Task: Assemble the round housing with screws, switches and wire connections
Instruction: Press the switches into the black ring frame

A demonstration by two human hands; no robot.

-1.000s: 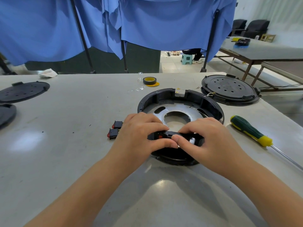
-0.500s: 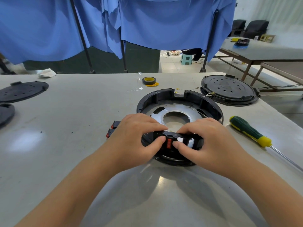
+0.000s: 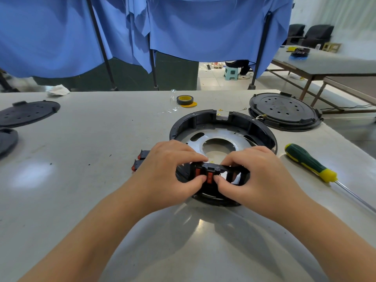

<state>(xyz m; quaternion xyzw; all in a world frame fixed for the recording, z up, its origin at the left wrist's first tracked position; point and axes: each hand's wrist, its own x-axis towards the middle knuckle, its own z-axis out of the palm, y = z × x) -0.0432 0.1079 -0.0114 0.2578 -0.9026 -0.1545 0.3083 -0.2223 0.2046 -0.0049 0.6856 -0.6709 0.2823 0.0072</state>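
Observation:
The round black housing (image 3: 262,129) with a silver metal plate inside lies on the table in front of me, its near rim lifted by my hands. Two red rocker switches (image 3: 209,177) sit in the slots of its near wall. My left hand (image 3: 171,169) grips the near rim, its thumb pressing beside the left switch. My right hand (image 3: 256,176) grips the rim from the right, thumb against the right switch. Two spare red-and-black switches (image 3: 139,159) lie on the table just left of my left hand. Thin wires with gold terminals (image 3: 220,112) lie at the housing's far notch.
A green and yellow screwdriver (image 3: 309,162) lies to the right. A black round cover (image 3: 284,110) sits at the far right, two more black covers (image 3: 28,112) at the far left. A tape roll (image 3: 184,100) stands behind the housing. Blue curtains hang beyond the table.
The housing's near rim has tilted up toward me, showing its outer wall. A second red switch is now visible in the wall, and both thumbs press on the switches.

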